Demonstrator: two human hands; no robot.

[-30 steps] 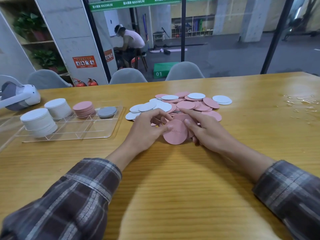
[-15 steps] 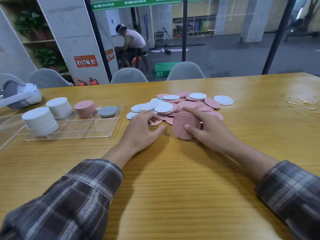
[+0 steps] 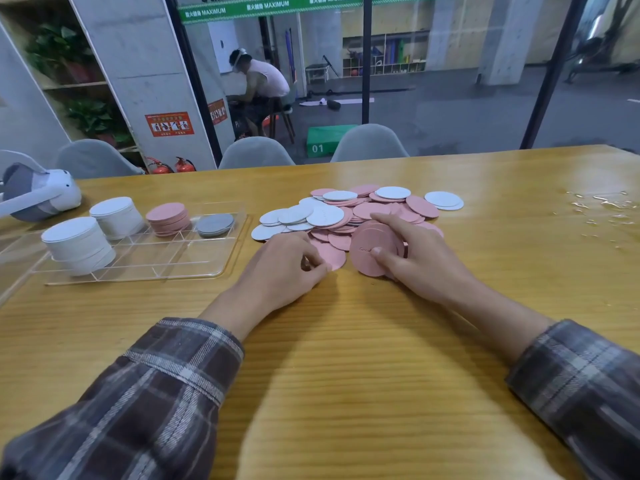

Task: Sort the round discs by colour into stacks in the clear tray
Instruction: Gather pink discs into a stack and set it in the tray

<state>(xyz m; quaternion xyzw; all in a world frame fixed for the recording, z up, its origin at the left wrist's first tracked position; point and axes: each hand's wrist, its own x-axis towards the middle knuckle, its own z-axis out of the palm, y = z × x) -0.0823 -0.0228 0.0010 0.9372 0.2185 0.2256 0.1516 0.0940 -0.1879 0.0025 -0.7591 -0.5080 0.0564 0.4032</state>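
Observation:
A loose heap of pink and white discs [image 3: 349,211] lies on the wooden table. My right hand [image 3: 412,258] grips a tilted bunch of pink discs [image 3: 370,249] at the heap's near edge, thumb on the front face. My left hand [image 3: 280,268] has its fingers curled on a flat pink disc [image 3: 332,256] beside that bunch. At the left stands the clear tray [image 3: 173,263], holding two tall white stacks [image 3: 79,245], a pink stack [image 3: 168,218] and a short grey stack [image 3: 214,224].
A white and grey headset [image 3: 38,194] lies at the far left, behind the tray. Water drops [image 3: 602,209] spread over the table at the right. Grey chairs [image 3: 256,152] line the far edge. A person sits in the background.
My right hand has gathered the pink discs into a tilted bunch and drawn it slightly right. My left hand let go of that bunch and dropped onto a flat pink disc.

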